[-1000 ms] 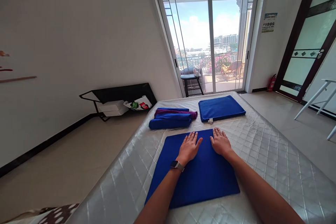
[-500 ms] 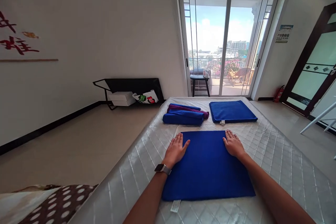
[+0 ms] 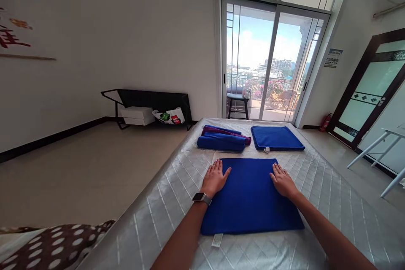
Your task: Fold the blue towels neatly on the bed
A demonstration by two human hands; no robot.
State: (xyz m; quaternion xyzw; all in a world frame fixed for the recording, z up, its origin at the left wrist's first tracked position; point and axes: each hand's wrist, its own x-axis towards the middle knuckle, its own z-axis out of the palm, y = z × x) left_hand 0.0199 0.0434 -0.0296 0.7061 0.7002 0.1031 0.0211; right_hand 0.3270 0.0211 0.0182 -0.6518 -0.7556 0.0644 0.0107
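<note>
A folded blue towel point(image 3: 249, 196) lies flat on the quilted silver mattress point(image 3: 158, 219) in front of me. My left hand point(image 3: 215, 178), with a watch on the wrist, rests flat on the towel's left edge, fingers stretched out. My right hand point(image 3: 282, 180) lies flat on its right side, fingers apart. Neither hand holds anything. Farther away sit a second folded blue towel point(image 3: 276, 138) and a pile of rolled blue and purple towels point(image 3: 222, 139).
A spotted brown cloth point(image 3: 47, 247) lies at the lower left. A black rack point(image 3: 148, 107) with white boxes stands by the left wall. Glass sliding doors point(image 3: 268, 63) open onto a balcony with a stool. White table legs point(image 3: 379, 152) stand at right.
My hands slid apart from the towel's middle to its left and right sides, and the towel now lies squarer. The view has tilted up a little.
</note>
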